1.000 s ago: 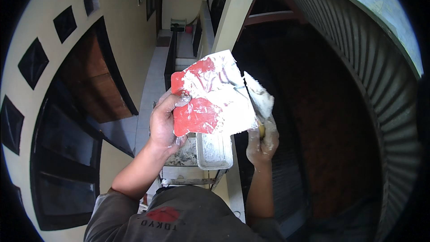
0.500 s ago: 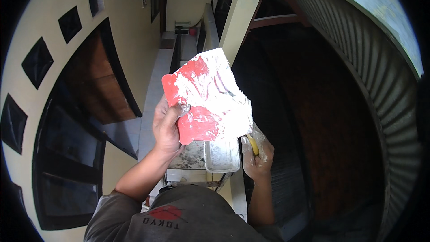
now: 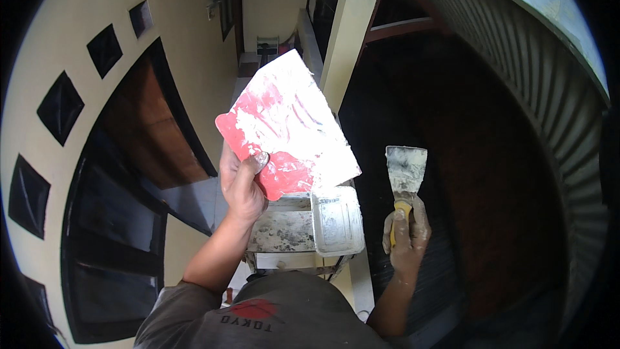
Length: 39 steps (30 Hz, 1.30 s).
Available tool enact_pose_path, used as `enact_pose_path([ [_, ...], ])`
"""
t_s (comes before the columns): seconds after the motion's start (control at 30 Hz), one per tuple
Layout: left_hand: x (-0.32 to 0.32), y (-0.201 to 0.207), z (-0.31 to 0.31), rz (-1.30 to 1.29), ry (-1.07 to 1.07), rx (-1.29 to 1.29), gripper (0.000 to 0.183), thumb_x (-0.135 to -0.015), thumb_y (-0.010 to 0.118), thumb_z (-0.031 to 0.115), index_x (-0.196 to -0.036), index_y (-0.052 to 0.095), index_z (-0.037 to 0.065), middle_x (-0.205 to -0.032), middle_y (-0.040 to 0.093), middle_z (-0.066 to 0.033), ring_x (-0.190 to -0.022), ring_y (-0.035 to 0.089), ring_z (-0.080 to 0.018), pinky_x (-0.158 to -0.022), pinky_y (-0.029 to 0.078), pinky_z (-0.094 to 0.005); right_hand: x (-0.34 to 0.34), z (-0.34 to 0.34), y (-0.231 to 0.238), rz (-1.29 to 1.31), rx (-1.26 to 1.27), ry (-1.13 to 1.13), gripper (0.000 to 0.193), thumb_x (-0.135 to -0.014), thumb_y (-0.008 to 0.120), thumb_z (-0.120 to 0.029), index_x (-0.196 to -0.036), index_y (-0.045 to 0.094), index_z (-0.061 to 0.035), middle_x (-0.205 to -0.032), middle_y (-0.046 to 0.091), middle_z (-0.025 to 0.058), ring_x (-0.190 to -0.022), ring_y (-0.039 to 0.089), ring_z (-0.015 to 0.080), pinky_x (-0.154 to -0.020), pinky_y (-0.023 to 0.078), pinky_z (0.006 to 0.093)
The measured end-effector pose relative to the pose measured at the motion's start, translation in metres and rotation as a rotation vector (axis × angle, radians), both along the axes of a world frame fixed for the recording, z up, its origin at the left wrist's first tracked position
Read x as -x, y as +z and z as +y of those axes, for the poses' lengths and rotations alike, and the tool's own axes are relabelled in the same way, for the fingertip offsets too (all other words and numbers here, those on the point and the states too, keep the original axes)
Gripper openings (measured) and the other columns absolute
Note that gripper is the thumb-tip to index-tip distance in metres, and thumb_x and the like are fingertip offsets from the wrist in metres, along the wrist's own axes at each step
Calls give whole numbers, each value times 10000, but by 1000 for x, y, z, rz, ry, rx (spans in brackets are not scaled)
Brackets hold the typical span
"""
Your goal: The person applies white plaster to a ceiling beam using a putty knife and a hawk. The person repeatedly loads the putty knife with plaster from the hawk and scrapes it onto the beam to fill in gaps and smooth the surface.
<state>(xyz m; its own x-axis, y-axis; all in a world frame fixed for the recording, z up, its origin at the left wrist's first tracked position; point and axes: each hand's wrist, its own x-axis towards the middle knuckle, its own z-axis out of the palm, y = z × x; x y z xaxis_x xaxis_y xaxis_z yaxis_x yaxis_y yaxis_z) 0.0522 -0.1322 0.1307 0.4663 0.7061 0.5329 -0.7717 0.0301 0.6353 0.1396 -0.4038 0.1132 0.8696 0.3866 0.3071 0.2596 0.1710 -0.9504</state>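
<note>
My left hand point(image 3: 243, 184) is closed on the lower left edge of a red plastic putty board point(image 3: 284, 178), thumb on top and fingers hidden beneath. White putty point(image 3: 303, 113) covers much of the board, thickest toward its right side. To the right, apart from the board, my right hand point(image 3: 408, 229) grips the yellow handle of a putty knife point(image 3: 406, 169). Its wide blade points away from me and is smeared with grey-white residue. White smudges mark both my thumbs and the right fingers.
A whitish rectangular tray point(image 3: 339, 245) rests on a paint-stained stand point(image 3: 281, 232) in front of my body. At left is a cream wall with dark-framed windows point(image 3: 103, 278). A cream pillar point(image 3: 352, 26) stands ahead, and a corrugated panel point(image 3: 516, 84) curves along the right.
My right hand has moved right, away from the board's edge, and the putty knife's blade now shows fully. The board has shifted slightly left and tilted; more of the tray is visible.
</note>
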Motion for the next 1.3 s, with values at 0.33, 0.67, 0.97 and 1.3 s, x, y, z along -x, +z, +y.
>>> enact_pose_path([
  [0.33, -3, -30, 14, 199, -324, 322, 592, -844, 489, 100, -1409, 476, -72, -1297, 631, -173, -1143, 658, -252, -1008, 522, -386, 5, 22, 11, 407, -303, 577, 433, -1099, 421, -383, -993, 541, 19, -534, 523, 107, -361, 432, 137, -350, 356, 270],
  [0.67, 8, -19, -2, 222, -409, 404, 556, -865, 475, 85, -1402, 484, -60, -1288, 631, -173, -1136, 655, -239, -1006, 527, -385, 13, 50, -22, 815, -545, 1039, 466, -1073, 501, -435, -964, 564, 14, -535, 475, 54, -370, 414, 106, -314, 335, 263],
  [0.97, 19, -9, 5, 210, -278, 174, 637, -828, 517, 101, -1425, 443, -106, -1329, 621, -198, -1185, 638, -256, -1044, 491, -374, 8, 31, -16, 856, -347, 1073, 503, -1124, 321, -477, -962, 535, -52, -519, 434, 39, -347, 346, 99, -335, 311, 259],
  [1.3, 20, 2, 1, 157, -298, 94, 643, -827, 532, 120, -1422, 439, -106, -1312, 624, -195, -1173, 640, -241, -1033, 488, -359, 29, 38, -11, 768, -27, 688, 451, -1120, 396, -457, -977, 561, -63, -559, 479, 29, -368, 403, 111, -348, 340, 264],
])
